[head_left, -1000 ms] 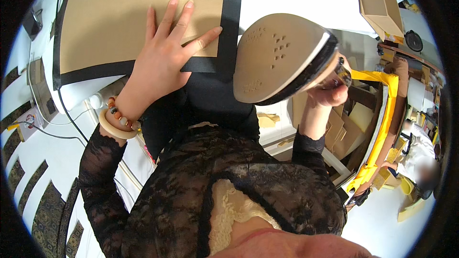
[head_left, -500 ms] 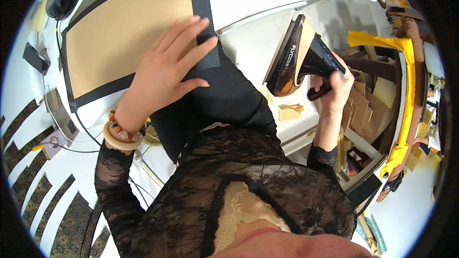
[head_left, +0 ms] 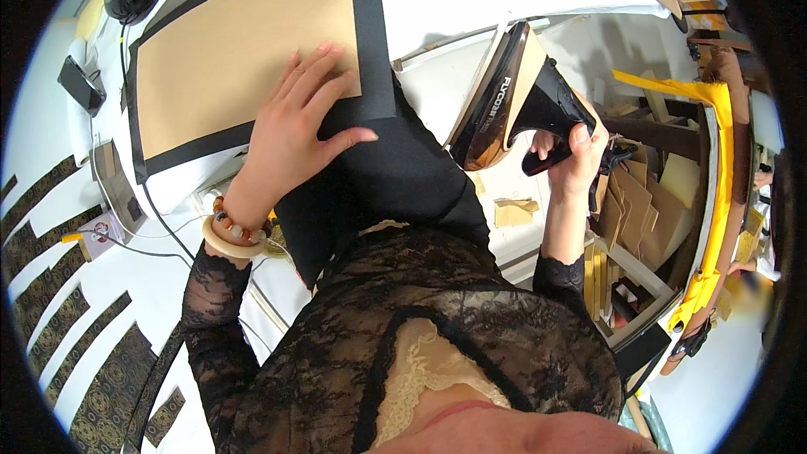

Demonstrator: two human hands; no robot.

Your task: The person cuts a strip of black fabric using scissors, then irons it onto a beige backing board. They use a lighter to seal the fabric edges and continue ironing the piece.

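Observation:
My left hand [head_left: 294, 130] lies palm down, fingers spread, on a tan rectangular sheet [head_left: 239, 59]. Black material [head_left: 377, 34] borders the sheet on the white table, and my fingertips rest near its lower right part. In my right hand [head_left: 580, 155] is a black clothes iron [head_left: 496, 105], gripped by its handle. The iron is tilted up off to the right of the table piece, apart from it, with its pale soleplate side turned left. Part of the handle is hidden by my fingers.
At right stands an open bin of card and board offcuts [head_left: 643, 202], edged with yellow material [head_left: 721, 160]. A phone [head_left: 82, 84] and cables sit at left. Patterned dark strips [head_left: 113, 378] lie at lower left. A small tan scrap [head_left: 515, 212] rests below the iron.
My left hand has shifted left across the piece, its fingertips going from the black border onto the tan sheet. The iron has moved slightly left in my right hand. The view has shifted a little.

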